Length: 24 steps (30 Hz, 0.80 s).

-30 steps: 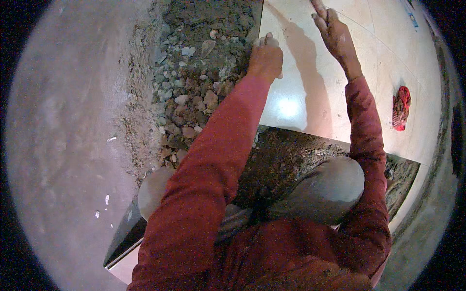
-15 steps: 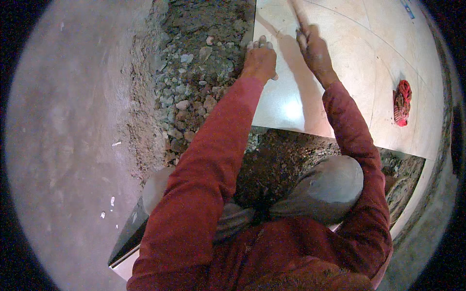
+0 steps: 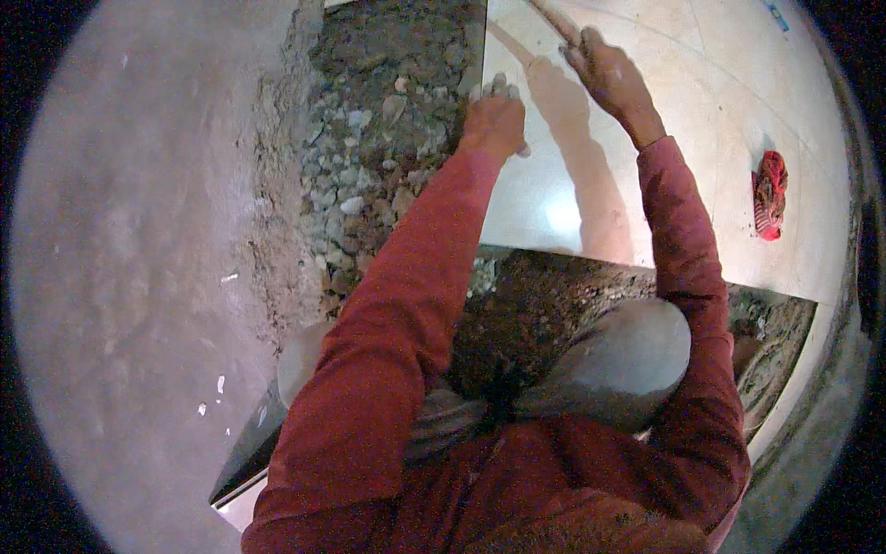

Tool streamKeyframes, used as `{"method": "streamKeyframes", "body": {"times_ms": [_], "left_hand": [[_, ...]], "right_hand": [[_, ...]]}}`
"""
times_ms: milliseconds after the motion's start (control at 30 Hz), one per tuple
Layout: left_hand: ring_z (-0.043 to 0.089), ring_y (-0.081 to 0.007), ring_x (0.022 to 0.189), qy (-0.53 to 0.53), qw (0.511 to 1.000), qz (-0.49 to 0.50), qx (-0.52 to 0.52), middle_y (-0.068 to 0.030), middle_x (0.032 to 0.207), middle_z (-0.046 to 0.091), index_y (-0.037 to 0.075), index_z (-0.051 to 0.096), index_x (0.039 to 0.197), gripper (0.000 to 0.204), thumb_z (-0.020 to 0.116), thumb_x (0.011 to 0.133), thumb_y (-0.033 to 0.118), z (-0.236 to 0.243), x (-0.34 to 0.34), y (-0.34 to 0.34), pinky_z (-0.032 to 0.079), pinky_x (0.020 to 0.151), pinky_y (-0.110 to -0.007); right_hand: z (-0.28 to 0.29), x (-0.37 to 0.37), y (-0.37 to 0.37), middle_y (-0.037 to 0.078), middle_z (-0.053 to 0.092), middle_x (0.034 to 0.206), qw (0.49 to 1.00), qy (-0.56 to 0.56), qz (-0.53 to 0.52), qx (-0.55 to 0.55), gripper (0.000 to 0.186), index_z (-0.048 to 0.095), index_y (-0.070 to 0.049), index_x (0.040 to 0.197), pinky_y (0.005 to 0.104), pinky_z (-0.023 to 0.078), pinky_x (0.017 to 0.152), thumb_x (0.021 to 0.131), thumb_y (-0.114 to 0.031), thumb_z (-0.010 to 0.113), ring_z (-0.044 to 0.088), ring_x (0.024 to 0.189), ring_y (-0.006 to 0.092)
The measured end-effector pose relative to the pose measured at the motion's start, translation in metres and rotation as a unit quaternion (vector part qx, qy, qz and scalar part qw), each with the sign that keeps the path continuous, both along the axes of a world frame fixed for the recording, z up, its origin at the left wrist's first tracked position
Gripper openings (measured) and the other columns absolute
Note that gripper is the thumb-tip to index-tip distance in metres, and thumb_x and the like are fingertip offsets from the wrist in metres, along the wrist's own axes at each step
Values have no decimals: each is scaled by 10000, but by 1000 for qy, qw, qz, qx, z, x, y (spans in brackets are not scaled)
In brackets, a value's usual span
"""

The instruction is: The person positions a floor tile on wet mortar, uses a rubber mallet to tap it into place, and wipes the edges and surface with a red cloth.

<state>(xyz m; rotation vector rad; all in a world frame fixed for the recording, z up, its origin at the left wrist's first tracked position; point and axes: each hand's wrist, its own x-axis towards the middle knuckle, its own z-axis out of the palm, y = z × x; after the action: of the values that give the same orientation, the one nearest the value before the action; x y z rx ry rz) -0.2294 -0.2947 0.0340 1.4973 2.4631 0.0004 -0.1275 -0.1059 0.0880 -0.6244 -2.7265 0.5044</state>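
My left hand (image 3: 496, 122) lies on the left edge of a large glossy cream floor tile (image 3: 526, 212), fingers stretched forward and thumb apart, holding nothing. To its right, my right hand (image 3: 611, 78) is closed round a wooden handle (image 3: 550, 17) above the tiles. The handle slants up and left out of the picture, so the tool's head is hidden. Shadows of my right arm and the handle fall across the tile, beside a bright patch of reflected light.
Loose stones and soil (image 3: 355, 157) fill the strip left of the tile, with more soil (image 3: 535, 295) before my knees. Grey floor (image 3: 138, 231) lies further left. A crumpled red cloth (image 3: 769, 196) and a small blue object (image 3: 778, 17) rest on tiles at right. A tile corner (image 3: 235, 499) shows lower left.
My right hand has swung slightly right and up, and the handle now slants more to the left. The left hand stays on the tile edge. The view has shifted a little.
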Motion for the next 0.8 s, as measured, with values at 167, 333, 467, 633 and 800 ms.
{"method": "streamKeyframes", "body": {"times_ms": [167,333,467,633,800], "left_hand": [[416,-422,1458,-14,999,-30,-9,-305,1604,349,-60,411,1507,1159,949,630,476,7,5,17,308,1209,-557],[393,-418,1476,-25,999,-2,-29,-297,1602,356,-50,421,1503,1141,951,633,462,3,2,7,298,1215,-564],[385,-411,1484,-30,999,-14,-8,-300,1603,353,-50,416,1508,1165,956,618,472,5,5,15,299,1212,-567],[393,-388,1485,2,1000,-5,-11,-281,1588,396,-60,429,1499,1151,954,621,467,-6,2,-3,279,1217,-586],[404,-364,1486,-21,1000,2,-17,-245,1611,386,-30,453,1503,1106,956,631,425,7,8,11,267,1223,-575]], "right_hand": [[-36,27,-18,282,703,870,996,-26,-79,-32,333,479,-60,1121,602,534,676,1030,-366,578,687,813,510],[-16,33,-19,314,693,880,996,-9,-43,-72,325,470,-67,1136,612,531,703,1031,-357,572,680,828,525],[-51,54,-26,303,695,879,993,-77,-86,-29,343,470,-53,1159,601,523,667,1030,-356,565,676,812,530],[4,41,-40,279,690,874,996,-56,-32,-57,322,468,-52,1211,617,520,701,1021,-300,550,679,829,516],[-43,82,-39,269,688,890,994,-72,-59,-49,255,468,-79,1145,570,517,721,1017,-272,575,681,877,479]]}}
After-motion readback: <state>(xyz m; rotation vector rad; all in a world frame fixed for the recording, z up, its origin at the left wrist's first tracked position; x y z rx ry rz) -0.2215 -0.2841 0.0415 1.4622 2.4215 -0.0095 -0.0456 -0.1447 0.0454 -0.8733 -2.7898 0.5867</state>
